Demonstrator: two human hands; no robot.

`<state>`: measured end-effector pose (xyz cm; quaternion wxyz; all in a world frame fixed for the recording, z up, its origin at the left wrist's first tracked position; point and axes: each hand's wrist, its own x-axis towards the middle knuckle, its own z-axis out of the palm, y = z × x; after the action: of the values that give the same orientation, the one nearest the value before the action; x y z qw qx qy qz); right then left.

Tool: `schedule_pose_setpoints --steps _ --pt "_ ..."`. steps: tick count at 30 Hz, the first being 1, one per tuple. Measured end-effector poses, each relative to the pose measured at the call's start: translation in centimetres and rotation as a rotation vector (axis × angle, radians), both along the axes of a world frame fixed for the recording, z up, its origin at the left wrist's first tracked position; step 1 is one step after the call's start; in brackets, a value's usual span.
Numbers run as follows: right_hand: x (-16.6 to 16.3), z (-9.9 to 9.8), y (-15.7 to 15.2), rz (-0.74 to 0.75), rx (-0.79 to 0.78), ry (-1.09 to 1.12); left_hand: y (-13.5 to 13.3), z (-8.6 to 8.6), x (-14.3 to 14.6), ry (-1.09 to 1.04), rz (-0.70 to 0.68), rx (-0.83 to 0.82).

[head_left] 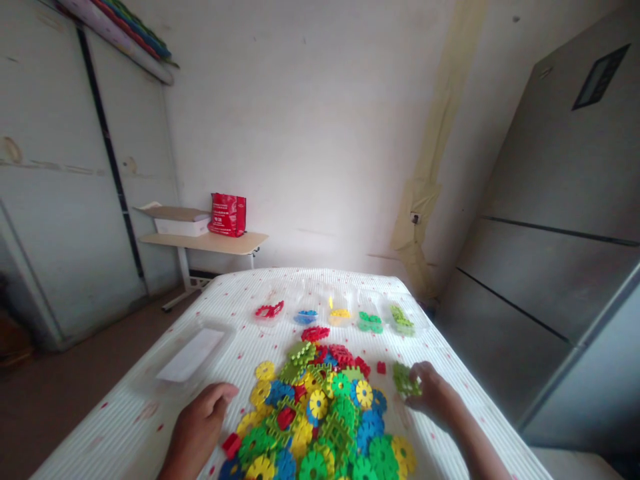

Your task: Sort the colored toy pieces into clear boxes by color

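My right hand point(434, 395) pinches a lime-green square interlocking plastic piece point(404, 379) at the right of the heap. My left hand point(203, 423) rests on the table left of the heap with its fingers curled in, and nothing shows in it. Between both hands lies a heap of interlocking plastic pieces point(320, 433): notched discs in yellow, blue and green, with lime squares and red pieces among them. A small red block point(381, 367) lies just left of the held piece. Another red block point(231, 445) is close to my left hand.
Across the far side stand clear tubs holding red pieces point(270, 310), blue pieces point(306, 317), yellow pieces point(341, 313), green pieces point(371, 323) and lime pieces point(401, 317). A clear lidded box point(145, 383) with a white paper is at left. A fridge point(550, 253) stands at right.
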<state>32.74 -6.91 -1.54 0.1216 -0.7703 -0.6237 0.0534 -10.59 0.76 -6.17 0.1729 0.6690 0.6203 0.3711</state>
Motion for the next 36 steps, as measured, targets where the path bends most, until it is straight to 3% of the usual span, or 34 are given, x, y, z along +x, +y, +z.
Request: schedule_pose_setpoints --steps 3,9,18,26,36 --pt "0.7 0.5 -0.9 0.029 0.005 0.102 -0.1 0.2 0.1 0.006 0.004 0.012" --pt "0.7 1.1 -0.7 0.043 0.153 0.015 -0.3 1.1 0.4 0.021 0.010 0.046" --pt "1.5 0.8 1.6 0.039 -0.015 0.168 -0.2 0.9 0.3 0.009 0.006 0.066" --pt "2.4 1.2 0.8 0.163 0.007 0.286 -0.2 0.8 0.2 0.024 0.009 0.041" --pt "2.2 -0.2 0.7 0.206 0.001 0.243 -0.3 1.1 0.3 0.019 0.004 0.044"
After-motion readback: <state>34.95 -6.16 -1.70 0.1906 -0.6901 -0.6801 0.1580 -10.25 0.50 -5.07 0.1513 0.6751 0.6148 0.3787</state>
